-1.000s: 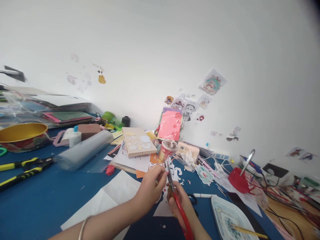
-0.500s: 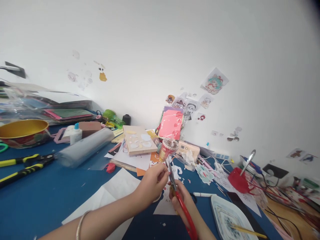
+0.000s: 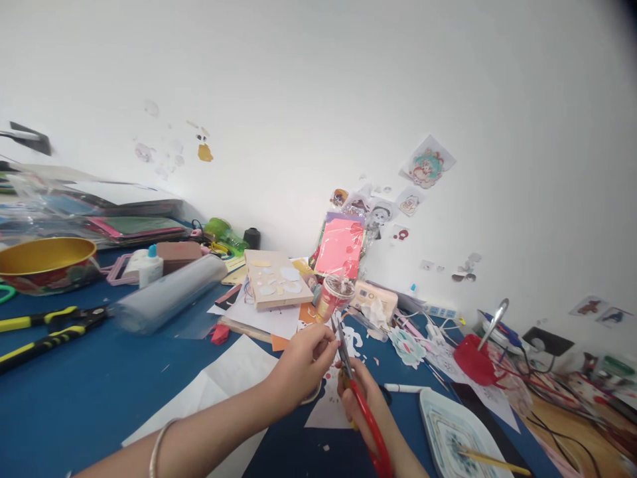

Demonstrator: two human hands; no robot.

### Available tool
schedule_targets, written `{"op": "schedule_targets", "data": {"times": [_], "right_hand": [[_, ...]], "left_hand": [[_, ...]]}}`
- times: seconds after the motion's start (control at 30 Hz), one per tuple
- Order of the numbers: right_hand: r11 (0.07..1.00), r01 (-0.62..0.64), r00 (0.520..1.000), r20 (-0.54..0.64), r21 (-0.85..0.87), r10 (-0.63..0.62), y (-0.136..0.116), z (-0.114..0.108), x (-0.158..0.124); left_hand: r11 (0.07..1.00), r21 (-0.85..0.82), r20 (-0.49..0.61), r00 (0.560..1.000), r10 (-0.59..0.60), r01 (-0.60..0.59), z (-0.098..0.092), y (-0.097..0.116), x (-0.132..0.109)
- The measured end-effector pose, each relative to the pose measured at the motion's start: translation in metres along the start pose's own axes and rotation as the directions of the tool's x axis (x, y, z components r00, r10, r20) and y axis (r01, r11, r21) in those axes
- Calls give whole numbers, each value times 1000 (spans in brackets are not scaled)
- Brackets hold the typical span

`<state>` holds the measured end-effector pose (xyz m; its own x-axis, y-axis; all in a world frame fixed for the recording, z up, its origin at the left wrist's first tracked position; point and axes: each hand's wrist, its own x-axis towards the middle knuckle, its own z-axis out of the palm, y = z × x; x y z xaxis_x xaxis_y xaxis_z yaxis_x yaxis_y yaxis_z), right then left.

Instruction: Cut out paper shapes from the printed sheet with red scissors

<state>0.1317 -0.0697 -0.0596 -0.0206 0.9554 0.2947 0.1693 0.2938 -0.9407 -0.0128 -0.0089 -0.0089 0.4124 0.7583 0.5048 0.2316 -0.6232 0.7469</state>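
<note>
My right hand [image 3: 367,393] is closed on a pair of scissors [image 3: 369,418] with red handles, the blades pointing up and away from me. Beside the blades, my left hand [image 3: 306,358] is closed in a pinch. A tiny reddish bit shows at its fingertips, too small to name. Just beyond the blade tips stands a red paper cup [image 3: 332,299] with scraps in it. Under my hands lies a sheet of paper [image 3: 331,408] with small coloured spots. White paper cut-outs [image 3: 352,340] are scattered behind the scissors.
White paper [image 3: 213,382] lies under my left forearm. Left are pliers [image 3: 54,325], a clear plastic roll [image 3: 169,295], a glue bottle [image 3: 150,269] and a gold-lined bowl [image 3: 47,265]. A white tray [image 3: 432,415] with a brush [image 3: 490,459] sits right, near a red container [image 3: 472,358].
Both hands stay in nearly the same place. The scissor blades and left fingertips have shifted very slightly; the rest of the desk looks unchanged.
</note>
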Motion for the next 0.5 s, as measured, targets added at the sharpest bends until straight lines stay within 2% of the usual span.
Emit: {"op": "schedule_targets", "data": {"times": [0.23,0.5], "right_hand": [[999,-5,999,-36,-42,4,-1,4,-1],[1000,14,1000,-15,-25,-14,-2,5,0]], "left_hand": [[999,-39,-39,999,-13,12,9,-5,-5],[999,-33,-62,998,-11,9,8,-3,-6]]}}
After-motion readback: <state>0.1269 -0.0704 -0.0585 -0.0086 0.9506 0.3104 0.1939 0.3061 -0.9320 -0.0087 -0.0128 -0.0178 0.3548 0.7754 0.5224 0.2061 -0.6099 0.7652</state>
